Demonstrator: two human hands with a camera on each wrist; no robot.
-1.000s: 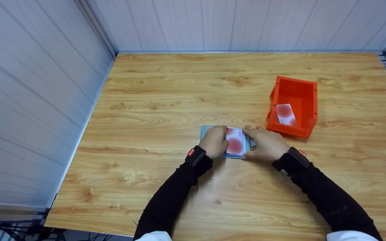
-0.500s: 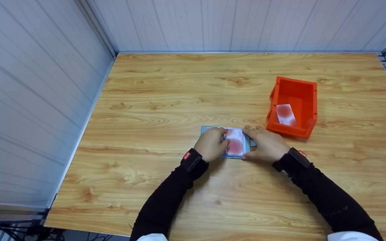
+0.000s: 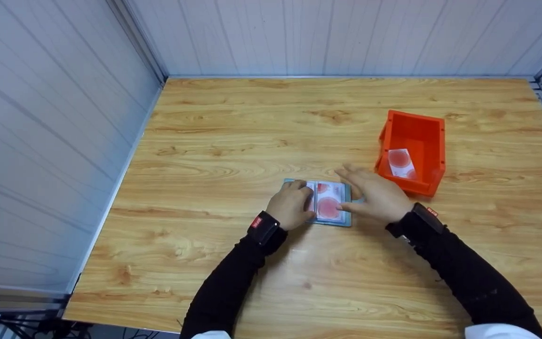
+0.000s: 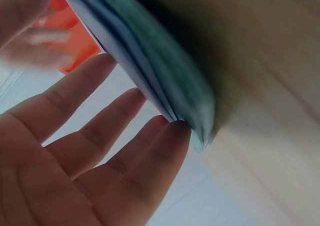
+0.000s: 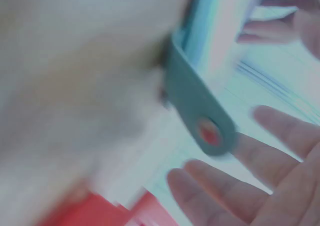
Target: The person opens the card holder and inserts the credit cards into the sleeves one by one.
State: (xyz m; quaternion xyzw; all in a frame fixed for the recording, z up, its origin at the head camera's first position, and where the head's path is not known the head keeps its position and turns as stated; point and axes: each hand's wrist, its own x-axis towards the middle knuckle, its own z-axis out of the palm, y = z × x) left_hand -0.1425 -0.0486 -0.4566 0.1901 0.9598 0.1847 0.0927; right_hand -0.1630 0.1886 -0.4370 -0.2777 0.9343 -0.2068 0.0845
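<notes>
A teal card holder [image 3: 348,220] lies spread on the table, with a white card [image 3: 328,214] bearing a pink circle in its right-hand clear sleeve. My left hand [image 3: 290,205] rests over the left page and hides most of it. In the left wrist view its fingertips touch the pages' edge above the teal cover [image 4: 165,61]. Beside the right edge, my right hand [image 3: 378,194] is spread, with its thumb over the card. The right wrist view shows the teal strap [image 5: 197,101] with a snap button close to these straight fingers.
An orange bin [image 3: 433,188] stands just behind the right hand, with one white and pink card [image 3: 401,163] inside. White panels [image 3: 271,37] wall the wooden table [image 3: 214,132] at the back and sides.
The left hand has slid left off the right page and flattened over the left page. My right hand has come away from the holder's edge, its fingers spreading.
</notes>
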